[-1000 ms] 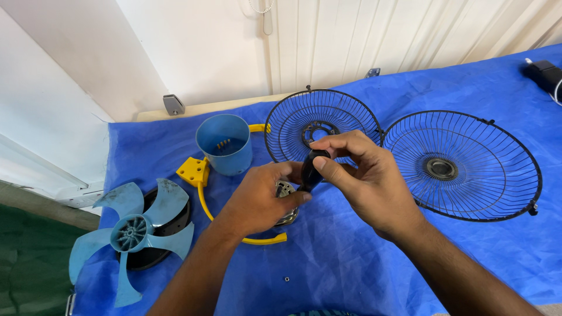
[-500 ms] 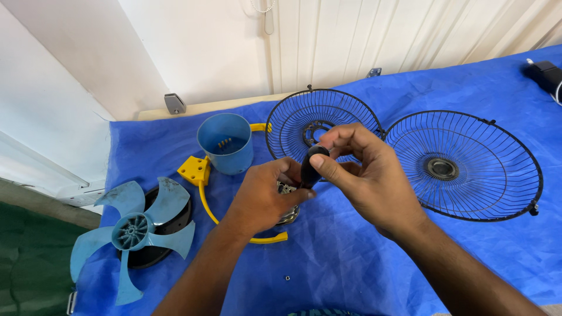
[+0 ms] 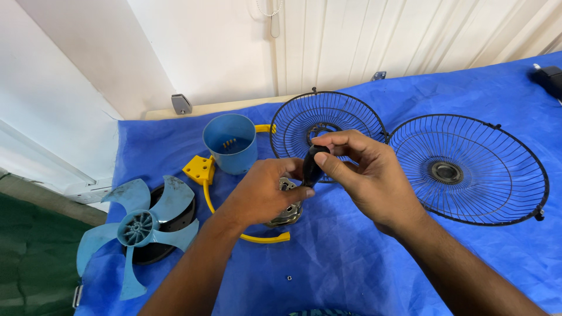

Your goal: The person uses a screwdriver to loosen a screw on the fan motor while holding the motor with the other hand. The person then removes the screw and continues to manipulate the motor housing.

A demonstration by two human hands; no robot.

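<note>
Over the blue cloth, my left hand grips a metal fan motor from above. My right hand pinches a small black part with thumb and fingers, right at the top of the motor. My hands hide where the black part meets the motor. A yellow curved bracket lies under and beside the motor.
A blue plastic cup-shaped housing stands behind the motor. Two black wire fan guards lie at the back and right. A light-blue fan blade rests on a black disc at the left edge. A tiny nut lies near me.
Both hands stayed together at the motor. My right fingers shifted slightly on the black part.
</note>
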